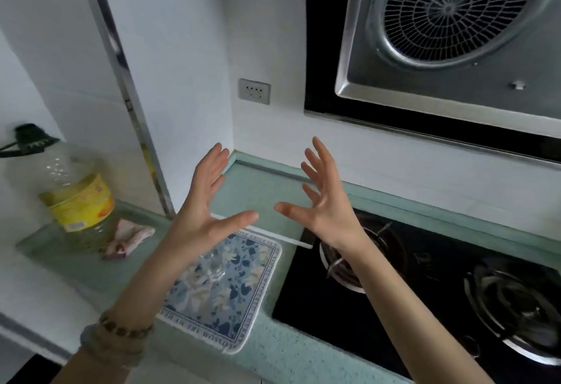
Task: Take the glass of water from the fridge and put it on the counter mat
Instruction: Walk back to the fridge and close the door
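A clear glass (215, 265) stands upright on the blue floral counter mat (239, 289), partly hidden behind my left forearm. Whether it holds water cannot be told. My left hand (206, 201) is raised above the mat with its fingers spread and holds nothing. My right hand (321, 198) is held up opposite it, palm facing left, fingers apart and empty. Both hands are above the glass and apart from it. The fridge is not in view.
A large oil bottle (76, 195) with a yellow label and a pink cloth (127, 239) sit on the green counter (264, 198) at left. A black gas hob (425, 280) lies right of the mat. A range hood (455, 34) hangs above; a wall socket (254, 91) is behind.
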`<state>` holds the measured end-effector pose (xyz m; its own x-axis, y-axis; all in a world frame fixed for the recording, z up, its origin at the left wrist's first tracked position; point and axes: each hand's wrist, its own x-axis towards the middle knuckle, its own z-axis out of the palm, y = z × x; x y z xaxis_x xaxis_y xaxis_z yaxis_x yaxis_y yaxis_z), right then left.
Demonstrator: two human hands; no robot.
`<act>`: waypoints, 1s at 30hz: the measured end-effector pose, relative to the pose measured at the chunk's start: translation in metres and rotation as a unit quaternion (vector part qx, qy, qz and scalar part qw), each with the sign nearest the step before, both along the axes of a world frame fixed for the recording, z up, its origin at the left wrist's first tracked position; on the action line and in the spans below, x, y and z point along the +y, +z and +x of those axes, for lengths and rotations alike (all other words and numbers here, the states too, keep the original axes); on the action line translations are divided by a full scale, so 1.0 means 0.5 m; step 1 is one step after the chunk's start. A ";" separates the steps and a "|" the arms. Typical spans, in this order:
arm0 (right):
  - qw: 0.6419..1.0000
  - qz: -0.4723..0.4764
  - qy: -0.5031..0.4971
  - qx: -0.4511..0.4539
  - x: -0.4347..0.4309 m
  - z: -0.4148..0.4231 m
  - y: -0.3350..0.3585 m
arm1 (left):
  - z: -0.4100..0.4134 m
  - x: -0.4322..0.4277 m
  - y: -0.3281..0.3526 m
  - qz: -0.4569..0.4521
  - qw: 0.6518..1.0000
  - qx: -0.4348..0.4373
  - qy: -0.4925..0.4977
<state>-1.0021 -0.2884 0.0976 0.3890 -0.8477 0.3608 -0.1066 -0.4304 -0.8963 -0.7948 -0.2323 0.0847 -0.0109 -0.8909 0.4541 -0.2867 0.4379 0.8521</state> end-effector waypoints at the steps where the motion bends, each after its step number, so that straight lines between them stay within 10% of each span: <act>1: 1.000 -0.001 -0.019 -0.001 0.004 -0.017 0.003 | -0.010 -0.013 0.003 0.000 1.000 -0.002 -0.018; 14: 0.931 0.009 -0.364 -0.014 0.206 -0.287 -0.015 | -0.297 -0.109 -0.005 0.000 0.938 0.011 -0.347; 30: 0.692 -0.010 -0.722 -0.014 0.694 -0.478 -0.009 | -0.772 0.153 -0.028 0.016 0.717 0.027 -0.696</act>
<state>-1.2412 0.0584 0.0932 -0.8650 -0.3406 0.3685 -0.4215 0.0947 -0.9019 -1.1808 -0.1555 0.0706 -0.8837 -0.0433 0.4660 0.4424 0.2478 0.8619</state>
